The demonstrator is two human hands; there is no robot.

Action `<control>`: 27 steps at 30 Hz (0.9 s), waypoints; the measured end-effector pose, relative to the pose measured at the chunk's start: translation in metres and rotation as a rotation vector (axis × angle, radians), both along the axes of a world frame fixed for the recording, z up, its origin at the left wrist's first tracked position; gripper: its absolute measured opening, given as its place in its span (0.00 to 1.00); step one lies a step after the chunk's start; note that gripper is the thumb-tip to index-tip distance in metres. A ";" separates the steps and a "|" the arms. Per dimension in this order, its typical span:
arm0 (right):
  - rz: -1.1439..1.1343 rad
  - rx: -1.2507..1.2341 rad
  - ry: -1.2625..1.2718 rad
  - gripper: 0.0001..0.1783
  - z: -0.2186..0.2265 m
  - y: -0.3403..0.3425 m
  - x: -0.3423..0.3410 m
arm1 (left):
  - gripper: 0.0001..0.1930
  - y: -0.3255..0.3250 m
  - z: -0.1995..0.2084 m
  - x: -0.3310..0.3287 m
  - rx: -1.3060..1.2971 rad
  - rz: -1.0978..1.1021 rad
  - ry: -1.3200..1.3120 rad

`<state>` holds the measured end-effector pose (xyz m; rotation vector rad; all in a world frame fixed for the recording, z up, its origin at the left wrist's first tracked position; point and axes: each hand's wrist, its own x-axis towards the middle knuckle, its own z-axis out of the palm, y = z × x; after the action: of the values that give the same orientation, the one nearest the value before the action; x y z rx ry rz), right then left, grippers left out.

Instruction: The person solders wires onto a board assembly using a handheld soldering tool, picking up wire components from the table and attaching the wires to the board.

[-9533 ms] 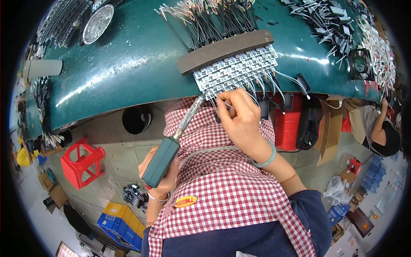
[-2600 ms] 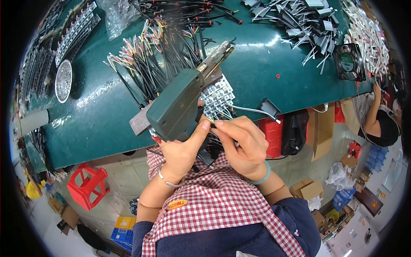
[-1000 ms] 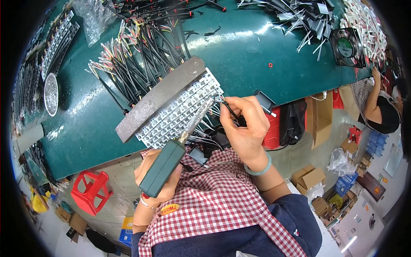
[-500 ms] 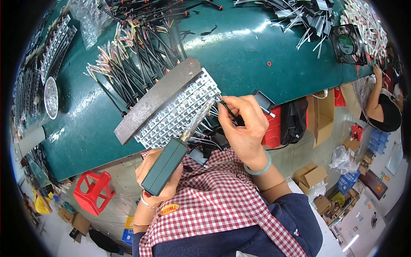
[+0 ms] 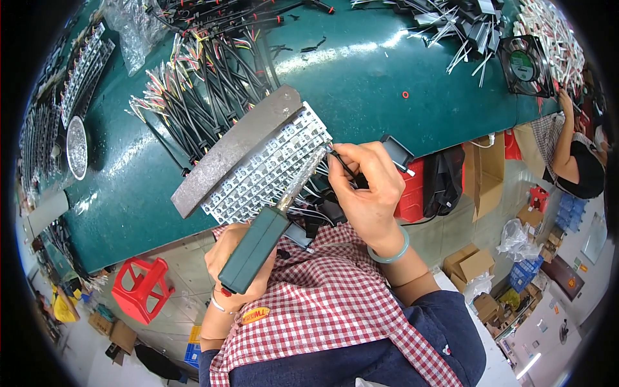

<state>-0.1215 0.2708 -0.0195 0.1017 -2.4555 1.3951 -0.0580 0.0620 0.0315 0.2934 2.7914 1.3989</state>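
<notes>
My left hand [image 5: 236, 269] is closed around the dark green handle of a soldering iron [image 5: 255, 250]. The iron's silvery shaft slants up and right, its tip at the right edge of a block of white circuit board strips [image 5: 269, 164]. Right beside that tip, my right hand [image 5: 369, 184] pinches a thin black cable [image 5: 343, 164] between thumb and fingers. The cable's end lies close to the boards; whether it touches them I cannot tell. A heavy grey metal bar [image 5: 238, 149] lies across the upper left side of the strips.
Bundles of black cables [image 5: 216, 87] with bared wires lie beyond the bar. To the left stands a small white cup [image 5: 77, 147]. A black fan [image 5: 525, 66] sits at the table's right, near a co-worker's hand [image 5: 565, 102]. A red stool [image 5: 142, 289] stands below the table edge.
The soldering iron's handle has shifted slightly to the right with my left hand. My right hand stays almost still. The co-worker's hand has moved a little beside the fan.
</notes>
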 end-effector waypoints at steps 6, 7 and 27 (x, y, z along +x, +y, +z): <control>0.006 0.001 0.003 0.13 0.001 0.000 -0.001 | 0.11 -0.002 -0.001 0.005 0.006 0.042 0.043; 0.006 0.001 0.002 0.13 0.001 0.000 -0.001 | 0.12 -0.004 -0.002 0.008 -0.003 0.057 0.026; 0.034 -0.073 -0.111 0.11 0.010 0.006 -0.006 | 0.14 -0.004 -0.003 0.009 0.008 0.057 0.009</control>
<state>-0.1274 0.2770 -0.0095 0.0510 -2.4992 1.5414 -0.0494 0.0583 0.0281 0.2227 2.8236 1.4234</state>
